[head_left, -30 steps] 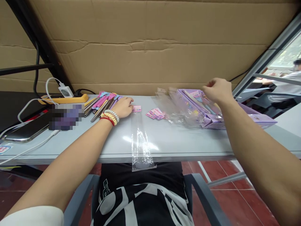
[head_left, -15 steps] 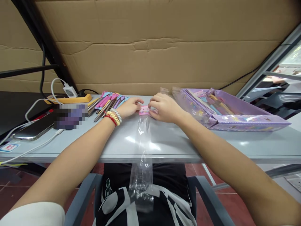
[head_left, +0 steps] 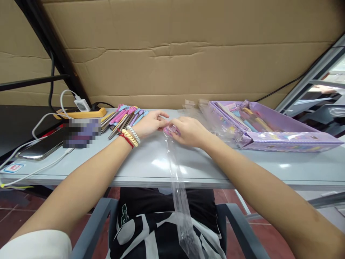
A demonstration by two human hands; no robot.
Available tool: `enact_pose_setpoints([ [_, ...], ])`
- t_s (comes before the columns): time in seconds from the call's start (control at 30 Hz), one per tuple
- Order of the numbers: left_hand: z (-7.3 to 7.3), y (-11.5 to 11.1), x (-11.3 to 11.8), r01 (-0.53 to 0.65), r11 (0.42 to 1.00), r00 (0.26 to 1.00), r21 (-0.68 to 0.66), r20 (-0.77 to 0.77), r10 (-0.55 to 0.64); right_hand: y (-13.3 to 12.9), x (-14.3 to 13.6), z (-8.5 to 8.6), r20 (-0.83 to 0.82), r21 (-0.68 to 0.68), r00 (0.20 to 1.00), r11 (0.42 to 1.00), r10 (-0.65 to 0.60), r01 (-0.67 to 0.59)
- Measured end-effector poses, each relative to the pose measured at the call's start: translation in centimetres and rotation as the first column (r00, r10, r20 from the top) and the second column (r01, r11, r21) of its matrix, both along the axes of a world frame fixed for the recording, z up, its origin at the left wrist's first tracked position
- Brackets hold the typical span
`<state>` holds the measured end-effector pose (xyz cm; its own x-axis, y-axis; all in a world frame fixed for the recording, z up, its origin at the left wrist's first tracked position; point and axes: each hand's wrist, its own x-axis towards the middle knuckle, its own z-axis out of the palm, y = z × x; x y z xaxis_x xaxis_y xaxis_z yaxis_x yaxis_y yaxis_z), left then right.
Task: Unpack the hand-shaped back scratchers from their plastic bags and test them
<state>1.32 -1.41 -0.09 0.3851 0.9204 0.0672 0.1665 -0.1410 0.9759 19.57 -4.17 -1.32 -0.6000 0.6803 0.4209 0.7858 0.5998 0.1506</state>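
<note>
A small pink card (head_left: 169, 131) tops a long clear plastic sleeve (head_left: 178, 190), which hangs over the table's front edge onto my lap. My right hand (head_left: 188, 131) has its fingers closed around the card's right side. Beside it on the left, my left hand (head_left: 151, 124) reaches the card's left edge with bent fingers; its fingertips are partly hidden, so its hold is unclear. Pens with pink, blue and purple tops (head_left: 125, 117) lie in a pile left of my left hand. Bracelets circle my left wrist.
An open purple box (head_left: 288, 140) holding packed pens stands at the right, with clear bags (head_left: 215, 120) against its left side. Two phones, white cables and a yellow power strip (head_left: 94, 113) occupy the table's left. Cardboard (head_left: 188, 72) rises behind the grey table (head_left: 140, 165).
The pink card has tilted and folded in from lying flat, and my right hand has closed on it, lower than before. The sleeve's hanging end has swung right.
</note>
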Motion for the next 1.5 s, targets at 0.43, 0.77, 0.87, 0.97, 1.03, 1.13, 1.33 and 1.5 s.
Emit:
enact_pose_setpoints([
  [0.43,0.4,-0.9,0.4,0.074,0.997,0.997,-0.034,-0.029,-0.075,-0.6,-0.6,0.7,-0.147,-0.11,0.967,0.975,-0.207,0.192],
  [0.77,0.5,-0.8,0.0,0.12,0.992,0.991,0.04,-0.07,-0.117,0.5,0.6,0.0,-0.357,0.043,0.933,0.998,0.047,-0.034],
  [0.87,0.6,-0.9,0.0,0.115,0.992,0.99,0.044,-0.087,-0.111,1.1,1.2,-0.2,-0.296,0.157,0.927,0.969,0.23,-0.19],
  [0.97,0.7,-0.9,0.0,0.114,0.993,0.99,0.034,-0.088,-0.111,1.4,1.6,-0.3,-0.271,0.169,0.917,0.952,0.294,-0.256],
  [1.03,0.6,-0.8,0.0,0.124,0.991,0.989,0.044,-0.089,-0.12,1.4,1.7,-0.2,-0.268,0.161,0.913,0.949,0.307,-0.272],
  [1.13,0.4,-0.5,-0.1,0.125,0.991,0.988,0.056,-0.098,-0.119,1.1,1.8,0.1,-0.27,0.159,0.919,0.954,0.288,-0.252],
  [1.33,-0.2,0.1,-0.3,0.144,0.975,0.984,0.171,-0.132,-0.122,0.6,1.7,0.4,-0.346,0.107,0.922,0.984,0.173,-0.144],
  [1.5,-0.5,0.2,-0.3,0.149,0.948,0.981,0.283,-0.165,-0.105,0.7,1.8,0.7,-0.389,-0.021,0.918,0.996,0.072,-0.087],
])
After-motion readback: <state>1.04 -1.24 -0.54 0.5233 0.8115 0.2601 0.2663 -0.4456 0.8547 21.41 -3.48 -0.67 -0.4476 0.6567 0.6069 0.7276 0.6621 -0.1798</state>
